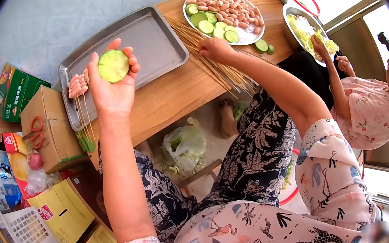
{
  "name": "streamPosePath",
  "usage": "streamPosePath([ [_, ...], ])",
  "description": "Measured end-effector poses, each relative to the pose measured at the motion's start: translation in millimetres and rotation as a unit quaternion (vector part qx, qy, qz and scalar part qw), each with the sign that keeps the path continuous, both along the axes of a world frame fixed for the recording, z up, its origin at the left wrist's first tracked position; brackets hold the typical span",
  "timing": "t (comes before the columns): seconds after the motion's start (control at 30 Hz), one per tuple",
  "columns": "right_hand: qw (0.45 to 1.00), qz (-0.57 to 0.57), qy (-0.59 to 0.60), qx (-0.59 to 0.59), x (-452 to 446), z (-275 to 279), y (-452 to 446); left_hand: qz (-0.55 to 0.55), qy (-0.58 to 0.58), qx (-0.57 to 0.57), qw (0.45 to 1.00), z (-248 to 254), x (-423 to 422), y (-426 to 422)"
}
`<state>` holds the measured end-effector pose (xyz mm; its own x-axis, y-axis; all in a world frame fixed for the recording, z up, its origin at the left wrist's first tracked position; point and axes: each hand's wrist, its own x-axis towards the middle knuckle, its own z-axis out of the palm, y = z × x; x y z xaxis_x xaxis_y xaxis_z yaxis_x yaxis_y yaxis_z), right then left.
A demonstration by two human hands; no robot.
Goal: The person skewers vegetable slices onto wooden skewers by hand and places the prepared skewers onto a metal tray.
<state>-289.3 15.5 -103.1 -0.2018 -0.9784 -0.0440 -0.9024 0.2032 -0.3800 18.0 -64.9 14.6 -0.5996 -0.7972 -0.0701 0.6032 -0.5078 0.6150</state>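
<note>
My left hand (115,85) is raised over the near left part of a grey metal tray (146,45), palm up, with a round green vegetable slice (113,66) held in its fingers. Beside it in the tray lie a few skewers with pink sausage pieces (78,85). My right hand (216,48) is above a spread of bare wooden skewers (217,72), its fingers curled; whether it grips one is hidden. Just behind that hand, a white oval plate (260,16) holds many small sausages (226,7) and green slices (206,26).
Two green pieces (261,46) lie near the plate. At the right, another person (367,105) reaches into a bowl of leafy vegetables (297,26). Boxes and red scissors (36,132) stand left. A plastic bag (185,144) of leaves is below the table edge.
</note>
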Motion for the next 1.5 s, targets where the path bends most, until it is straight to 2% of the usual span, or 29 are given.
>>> streamPosePath([
  [0.03, 1.0, 0.0, 0.001, 0.0, 3, -2, 2, 0.0, 0.001, 0.0, 1.0, 0, 0, 1],
  [0.13, 0.989, -0.003, 0.136, 0.061, 12, -16, 4, -0.001, 0.005, 0.002, 1.0, -2, 0, 4],
  [0.23, 0.979, -0.041, 0.186, 0.07, 18, -24, -2, 0.002, 0.017, 0.01, 1.0, -4, 3, 3],
  [0.5, 0.979, -0.097, 0.141, 0.11, 26, -12, -9, -0.002, 0.011, 0.008, 1.0, -1, 2, 3],
  [0.63, 0.994, -0.063, 0.083, 0.044, 7, -3, -11, 0.001, 0.017, 0.007, 1.0, -2, 5, 2],
  [0.7, 0.992, -0.079, -0.096, -0.019, -4, 0, -16, 0.005, 0.013, 0.007, 1.0, -2, 5, 1],
  [0.77, 0.974, -0.113, -0.191, -0.035, -8, 12, -18, 0.005, 0.014, 0.01, 1.0, -3, 4, 1],
  [0.83, 0.888, -0.131, -0.437, -0.057, 3, 40, -18, 0.014, 0.013, 0.01, 1.0, -4, 7, -2],
  [0.97, 0.776, -0.048, -0.626, -0.059, 61, 116, 0, 0.008, 0.066, 0.026, 0.997, -6, 15, -8],
  [1.03, 0.735, -0.014, -0.675, -0.057, 102, 150, 16, 0.013, 0.08, 0.046, 0.996, -4, 18, -10],
  [1.1, 0.736, 0.002, -0.674, -0.069, 138, 171, 34, 0.017, 0.083, 0.042, 0.996, -4, 21, -13],
  [1.23, 0.725, -0.012, -0.687, -0.032, 175, 167, 53, 0.028, 0.092, 0.039, 0.995, -6, 24, -12],
  [1.3, 0.745, -0.002, -0.667, -0.015, 186, 160, 58, 0.022, 0.1, 0.037, 0.994, -7, 26, -13],
  [1.5, 0.758, 0.01, -0.652, 0.016, 191, 156, 55, 0.014, 0.102, 0.073, 0.992, -5, 23, -15],
])
